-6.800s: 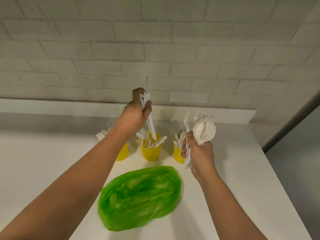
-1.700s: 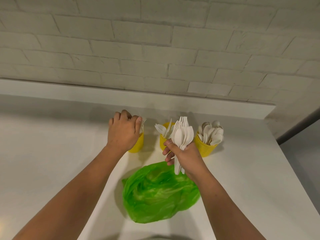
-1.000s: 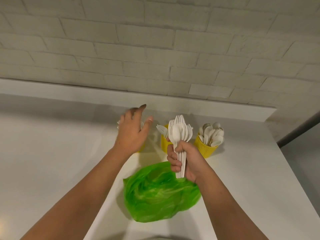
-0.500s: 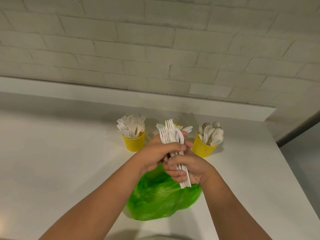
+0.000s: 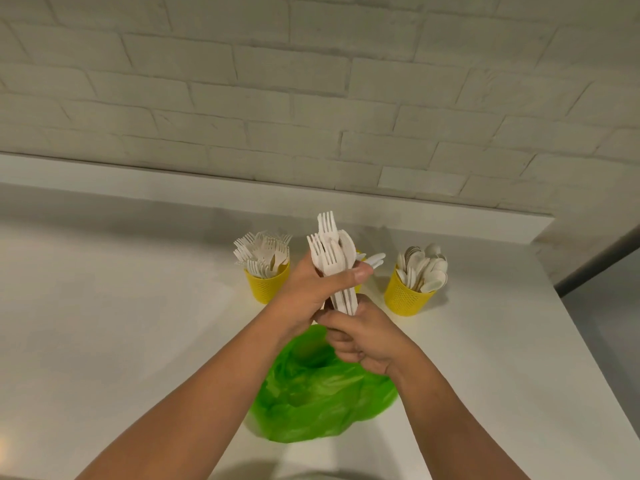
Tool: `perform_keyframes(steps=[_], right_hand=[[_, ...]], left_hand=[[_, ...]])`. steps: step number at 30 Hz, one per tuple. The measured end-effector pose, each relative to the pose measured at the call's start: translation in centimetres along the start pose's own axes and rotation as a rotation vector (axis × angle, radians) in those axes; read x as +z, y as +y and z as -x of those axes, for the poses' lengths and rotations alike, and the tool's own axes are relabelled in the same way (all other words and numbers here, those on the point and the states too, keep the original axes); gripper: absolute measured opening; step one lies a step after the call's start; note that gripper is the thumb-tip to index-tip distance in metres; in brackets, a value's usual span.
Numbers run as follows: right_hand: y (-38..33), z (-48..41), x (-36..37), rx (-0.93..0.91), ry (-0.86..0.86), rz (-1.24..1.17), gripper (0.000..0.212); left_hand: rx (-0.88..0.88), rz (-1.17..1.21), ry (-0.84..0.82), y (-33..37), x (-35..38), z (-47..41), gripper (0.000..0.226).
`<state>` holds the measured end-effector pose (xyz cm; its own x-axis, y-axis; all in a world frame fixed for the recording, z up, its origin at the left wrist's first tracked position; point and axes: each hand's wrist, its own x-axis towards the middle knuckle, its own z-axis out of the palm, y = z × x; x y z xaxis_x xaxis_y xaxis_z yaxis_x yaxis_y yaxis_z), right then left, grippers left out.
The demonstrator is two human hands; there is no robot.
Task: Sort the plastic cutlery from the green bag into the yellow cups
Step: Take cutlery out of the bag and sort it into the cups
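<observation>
Both hands hold one upright bundle of white plastic cutlery [image 5: 331, 258], mostly forks, above the green bag [image 5: 322, 393]. My left hand [image 5: 311, 292] grips the bundle near its top, thumb across the front. My right hand [image 5: 360, 337] grips the handles from below. Behind stand three yellow cups: the left cup [image 5: 266, 284] full of forks, the right cup [image 5: 407, 296] full of spoons, and the middle cup [image 5: 358, 282] almost hidden behind the bundle, with knife tips [image 5: 374, 259] showing.
The white counter [image 5: 121, 323] runs left and ends at its right edge [image 5: 588, 358]. A low white ledge [image 5: 173, 188] and a white brick wall [image 5: 311, 98] close off the back.
My left hand left the fork cup and came across to grip the bundle in my right hand. In the last half second one fork has risen higher out of the bundle.
</observation>
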<state>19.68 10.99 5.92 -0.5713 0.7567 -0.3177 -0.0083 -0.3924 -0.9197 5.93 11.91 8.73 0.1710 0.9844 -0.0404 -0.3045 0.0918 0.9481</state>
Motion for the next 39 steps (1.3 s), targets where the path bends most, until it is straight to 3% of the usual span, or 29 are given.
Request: perform_keyframes(steps=[2, 4, 7, 9, 11, 13, 15, 19, 23, 26, 29, 33, 39], right_hand=[[-0.2, 0.0, -0.2, 0.042, -0.055, -0.069, 0.027], [-0.2, 0.0, -0.2, 0.069, -0.101, -0.069, 0.036], [-1.0, 0.5, -0.9, 0.078, -0.183, -0.067, 0.005], [-1.8, 1.0, -2.6, 0.125, -0.238, 0.035, 0.029], [-2.8, 1.5, -4.3, 0.135, -0.123, 0.220, 0.031], [-4.0, 1.7, -5.6, 0.018, 0.142, 0.315, 0.013], [-5.2, 1.6, -5.7, -0.156, 0.337, 0.298, 0.013], [-6.5, 1.0, -2.8, -0.335, 0.284, 0.379, 0.023], [-5.8, -0.7, -1.0, -0.331, 0.454, 0.412, 0.030], [-5.7, -0.9, -1.2, -0.295, 0.418, 0.362, 0.023], [-5.6, -0.7, -1.3, -0.323, 0.352, 0.258, 0.017], [-5.5, -1.2, -1.6, -0.329, 0.445, 0.258, 0.013], [-5.8, -1.5, -1.6, -0.332, 0.454, 0.278, 0.014]], left_hand=[[-0.118, 0.124, -0.099, -0.2, -0.1, 0.1, 0.028], [-0.168, 0.112, -0.106, -0.5, 0.0, 0.2, 0.016], [-0.146, 0.099, 0.008, -0.5, 0.2, 0.0, 0.005], [-0.091, 0.141, 0.058, -0.3, -0.1, -0.3, 0.008], [-0.073, 0.257, 0.034, -0.1, -0.6, -0.3, 0.010], [-0.145, 0.361, -0.034, 0.0, -1.1, -0.1, 0.022], [-0.203, 0.409, -0.110, -0.2, -1.4, 0.2, 0.027], [-0.219, 0.430, -0.203, -1.0, -0.9, 0.5, 0.010], [-0.255, 0.465, -0.279, -1.5, -1.0, 0.6, 0.015], [-0.268, 0.419, -0.312, -1.3, -1.7, 0.7, 0.012], [-0.240, 0.379, -0.271, -1.1, -2.2, 1.0, 0.018], [-0.179, 0.262, -0.118, -1.1, -2.2, 1.1, 0.025], [-0.105, 0.045, -0.039, -0.7, -1.6, 1.5, 0.024]])
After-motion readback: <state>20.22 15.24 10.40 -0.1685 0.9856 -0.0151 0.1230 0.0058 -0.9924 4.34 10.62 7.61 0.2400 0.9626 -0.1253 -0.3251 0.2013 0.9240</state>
